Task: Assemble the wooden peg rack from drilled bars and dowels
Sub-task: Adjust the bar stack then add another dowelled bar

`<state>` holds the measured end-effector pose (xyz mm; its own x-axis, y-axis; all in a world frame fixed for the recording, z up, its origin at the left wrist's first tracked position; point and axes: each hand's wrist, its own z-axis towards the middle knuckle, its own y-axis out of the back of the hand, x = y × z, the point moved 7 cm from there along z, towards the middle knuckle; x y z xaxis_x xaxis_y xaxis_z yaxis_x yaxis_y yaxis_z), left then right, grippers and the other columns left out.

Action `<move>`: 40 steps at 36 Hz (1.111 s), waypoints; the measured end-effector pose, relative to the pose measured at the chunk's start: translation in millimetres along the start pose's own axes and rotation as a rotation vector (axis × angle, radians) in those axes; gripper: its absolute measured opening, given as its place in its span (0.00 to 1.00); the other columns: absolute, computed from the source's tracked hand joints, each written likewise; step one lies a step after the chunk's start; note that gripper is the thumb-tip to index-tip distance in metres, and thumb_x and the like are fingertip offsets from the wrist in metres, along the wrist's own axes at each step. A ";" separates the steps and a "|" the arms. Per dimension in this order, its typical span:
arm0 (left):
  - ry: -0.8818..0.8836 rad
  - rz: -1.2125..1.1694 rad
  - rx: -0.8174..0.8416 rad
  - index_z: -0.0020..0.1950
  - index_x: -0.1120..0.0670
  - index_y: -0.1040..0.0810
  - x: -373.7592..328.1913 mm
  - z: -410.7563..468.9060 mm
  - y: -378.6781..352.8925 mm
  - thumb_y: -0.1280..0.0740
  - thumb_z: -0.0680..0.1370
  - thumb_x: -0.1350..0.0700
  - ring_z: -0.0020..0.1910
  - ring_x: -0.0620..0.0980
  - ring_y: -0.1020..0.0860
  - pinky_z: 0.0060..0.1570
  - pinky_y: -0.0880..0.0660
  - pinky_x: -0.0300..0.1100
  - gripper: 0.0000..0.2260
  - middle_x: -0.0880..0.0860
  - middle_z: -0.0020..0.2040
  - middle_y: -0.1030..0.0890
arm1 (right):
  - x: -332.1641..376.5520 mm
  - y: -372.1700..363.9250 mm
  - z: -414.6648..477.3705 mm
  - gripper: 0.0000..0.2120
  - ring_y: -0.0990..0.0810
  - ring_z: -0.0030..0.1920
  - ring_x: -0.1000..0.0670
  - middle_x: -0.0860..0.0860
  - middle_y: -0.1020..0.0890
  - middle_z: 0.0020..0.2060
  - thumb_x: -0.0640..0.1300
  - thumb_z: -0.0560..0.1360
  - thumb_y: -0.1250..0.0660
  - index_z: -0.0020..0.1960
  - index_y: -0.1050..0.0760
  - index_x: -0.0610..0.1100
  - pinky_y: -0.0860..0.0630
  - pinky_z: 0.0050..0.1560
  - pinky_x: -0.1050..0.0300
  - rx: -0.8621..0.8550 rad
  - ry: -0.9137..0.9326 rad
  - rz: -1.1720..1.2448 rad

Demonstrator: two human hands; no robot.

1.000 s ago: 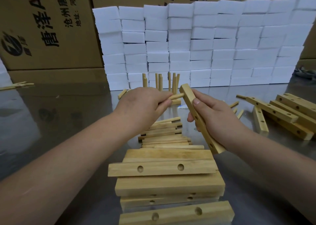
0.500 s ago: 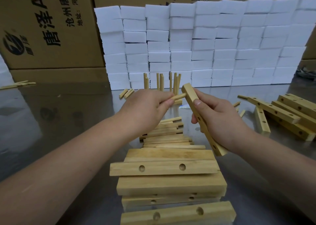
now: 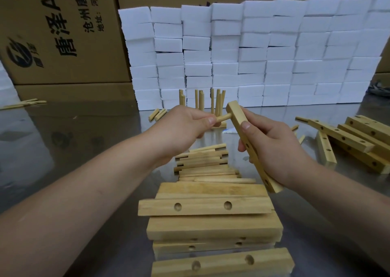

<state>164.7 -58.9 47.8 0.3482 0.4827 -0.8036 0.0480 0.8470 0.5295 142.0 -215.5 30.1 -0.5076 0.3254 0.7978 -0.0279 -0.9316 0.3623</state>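
Through the head camera I am seeing both hands working above a shiny metal table (image 3: 84,141). The left hand (image 3: 185,127) is pinching a short dowel (image 3: 223,117) between thumb and curled fingers, holding it roughly level. The dowel's far end is meeting the side face of a drilled bar (image 3: 237,115) near the bar's upper end; I cannot tell how deep it is sitting in the hole. The right hand (image 3: 272,150) is grasping that bar around its middle, thumb lying on the near face, and the bar is tilting from upper left down to lower right, clear of the table.

Below the hands, a heap of loose dowels (image 3: 206,165) is lying on the table. Just nearer me, a stack of drilled bars (image 3: 213,227) is resting flat. More drilled bars (image 3: 358,137) are lying in a pile to the right, well apart from the hands.

Behind the hands, a group of upright dowels (image 3: 217,99) is standing in front of a wall of white foam blocks (image 3: 253,55), and printed cardboard boxes (image 3: 63,34) are rising behind that.
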 end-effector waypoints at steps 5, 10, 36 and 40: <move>0.008 0.118 0.043 0.37 0.39 0.20 1.3 5.8 -0.6 0.40 0.79 0.46 0.29 0.38 0.30 0.34 0.35 0.38 0.14 0.38 0.29 0.23 | -6.5 -1.5 2.4 0.15 0.25 0.31 0.59 0.55 0.20 0.29 0.50 0.79 0.43 0.53 0.29 0.72 0.23 0.33 0.63 -0.035 -0.074 0.066; 0.160 0.073 0.004 0.57 0.48 0.24 26.1 9.2 6.2 0.48 0.81 0.44 0.43 0.45 0.24 0.46 0.33 0.41 0.16 0.47 0.48 0.19 | -24.9 2.1 2.6 0.13 0.24 0.30 0.58 0.55 0.20 0.30 0.49 0.80 0.44 0.51 0.28 0.68 0.23 0.34 0.59 -0.139 -0.189 0.130; 0.260 0.553 0.102 0.50 0.48 0.19 84.4 13.2 -0.1 0.34 0.77 0.50 0.43 0.44 0.24 0.43 0.26 0.38 0.07 0.45 0.42 0.20 | -76.8 -3.2 1.3 0.12 0.24 0.35 0.53 0.48 0.18 0.45 0.40 0.80 0.44 0.61 0.26 0.40 0.28 0.36 0.61 -0.281 -0.518 0.668; 0.251 0.549 0.096 0.48 0.46 0.20 78.1 11.9 -0.2 0.36 0.77 0.50 0.42 0.46 0.23 0.43 0.25 0.42 0.05 0.47 0.42 0.20 | -77.2 0.0 1.2 0.15 0.23 0.37 0.54 0.49 0.17 0.46 0.42 0.81 0.43 0.64 0.27 0.41 0.28 0.36 0.62 -0.326 -0.515 0.619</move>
<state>203.0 -24.1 -11.9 0.1154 0.8908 -0.4394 0.0117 0.4411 0.8974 182.2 -240.4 -30.9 -0.0626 -0.2956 0.9532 -0.1611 -0.9396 -0.3020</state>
